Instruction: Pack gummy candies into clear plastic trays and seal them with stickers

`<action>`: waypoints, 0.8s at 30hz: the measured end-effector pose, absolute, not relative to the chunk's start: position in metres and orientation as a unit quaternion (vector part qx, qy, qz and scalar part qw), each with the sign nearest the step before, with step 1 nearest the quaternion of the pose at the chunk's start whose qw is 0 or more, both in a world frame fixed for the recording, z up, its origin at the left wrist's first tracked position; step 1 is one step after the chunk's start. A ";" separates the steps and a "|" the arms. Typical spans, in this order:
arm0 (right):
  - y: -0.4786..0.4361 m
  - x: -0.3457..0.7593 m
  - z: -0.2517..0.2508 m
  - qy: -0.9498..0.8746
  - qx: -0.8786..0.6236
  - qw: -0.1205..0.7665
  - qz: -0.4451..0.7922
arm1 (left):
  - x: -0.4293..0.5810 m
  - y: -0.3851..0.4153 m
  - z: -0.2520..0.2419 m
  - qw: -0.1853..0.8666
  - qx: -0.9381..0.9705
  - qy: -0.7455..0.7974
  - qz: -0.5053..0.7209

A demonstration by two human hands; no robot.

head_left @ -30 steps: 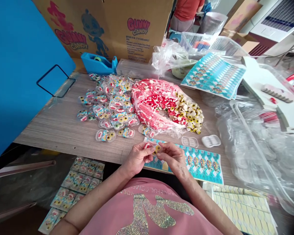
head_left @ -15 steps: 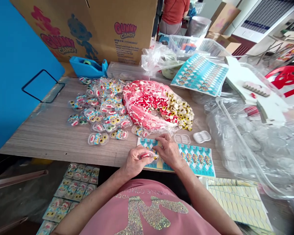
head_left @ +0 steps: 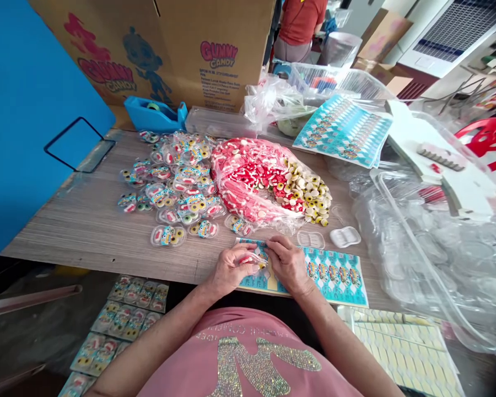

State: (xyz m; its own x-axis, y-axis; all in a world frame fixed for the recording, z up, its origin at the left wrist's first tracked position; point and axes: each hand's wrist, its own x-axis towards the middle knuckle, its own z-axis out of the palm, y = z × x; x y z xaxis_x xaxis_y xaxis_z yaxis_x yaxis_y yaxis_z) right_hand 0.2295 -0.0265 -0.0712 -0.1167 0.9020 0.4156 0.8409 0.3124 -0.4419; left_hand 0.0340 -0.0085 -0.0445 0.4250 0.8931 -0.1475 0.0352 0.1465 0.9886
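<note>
In my left hand (head_left: 231, 270) is a small clear plastic candy pack (head_left: 251, 258), with red-and-white gummy showing inside. The fingers are wrapped round it, above the left part of a blue sticker sheet (head_left: 334, 278). My right hand (head_left: 289, 266) has its thumb and fingertips pinched together at a sticker on that sheet, just right of the pack; the fingers hide most of that sticker. A bare yellow strip of backing shows between the hands. Just beyond the right hand lie an open clear blister tray (head_left: 311, 239) and a second blister tray (head_left: 345, 236).
A pile of labelled candy packs (head_left: 186, 171) lies left of an open bag of red gummies (head_left: 248, 182) and yellow eye gummies (head_left: 310, 193). Behind stand a blue tape dispenser (head_left: 155, 117) and a carton (head_left: 182, 55). More sticker sheets (head_left: 345, 129) and clear plastic trays (head_left: 413, 248) are at right.
My right hand's fingertips have drawn together and shifted slightly at the sticker sheet. The left hand keeps the candy pack in nearly the same place. The view has shifted a little.
</note>
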 end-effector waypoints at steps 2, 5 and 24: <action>-0.027 0.231 -0.071 -0.772 -0.559 0.303 0.009 | 0.034 -0.008 -0.046 0.630 0.560 0.418 0.339; -0.030 0.232 -0.070 -0.810 -0.517 0.273 -0.043 | 0.034 -0.008 -0.048 0.630 0.556 0.422 0.340; -0.023 0.222 -0.070 -0.726 -0.631 0.272 0.037 | 0.034 -0.010 -0.053 0.613 0.586 0.401 0.348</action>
